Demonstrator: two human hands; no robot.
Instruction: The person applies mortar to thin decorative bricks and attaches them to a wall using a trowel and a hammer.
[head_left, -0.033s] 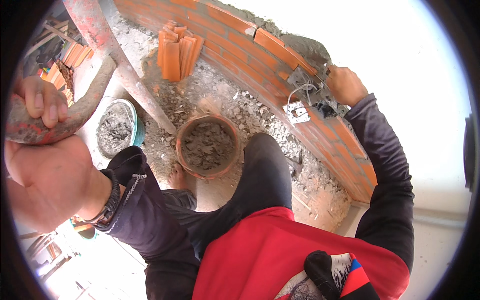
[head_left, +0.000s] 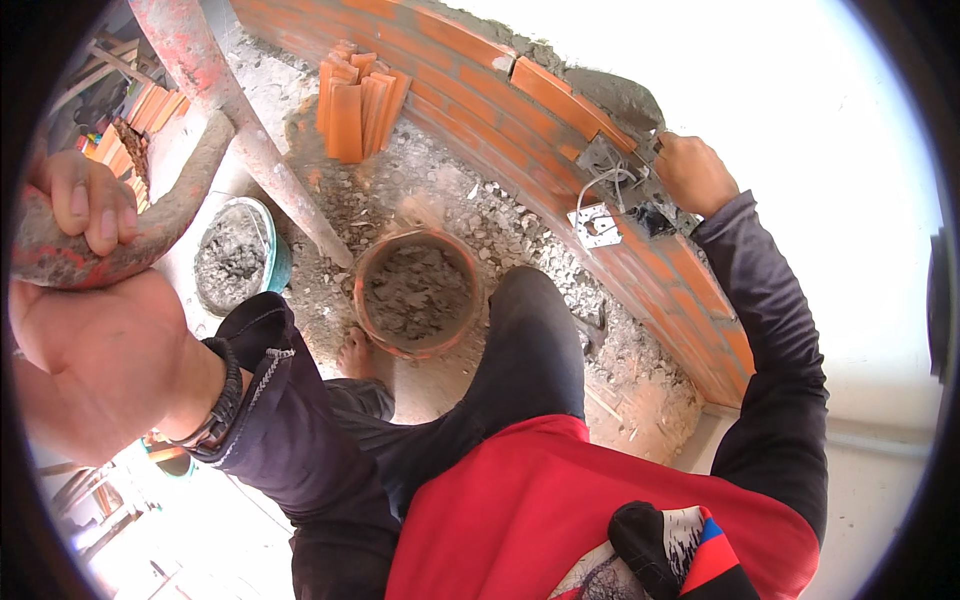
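Note:
At the left, my left hand wraps around a curved, mortar-smeared bar with traces of red paint, next to a slanted post. My right hand is closed at the top of a low orange brick wall. It grips a trowel, whose grey blade lies along the wall's top edge; the handle is mostly hidden by my fingers. Just below that hand, a white electrical plate hangs against the bricks on pale wires. Dark boxes set in grey mortar sit beside it.
An orange-rimmed bucket of mortar stands before my legs, and a green bucket of mortar is left of it. The slanted post meets the floor between them. Orange bricks are stacked by the wall; rubble litters its foot.

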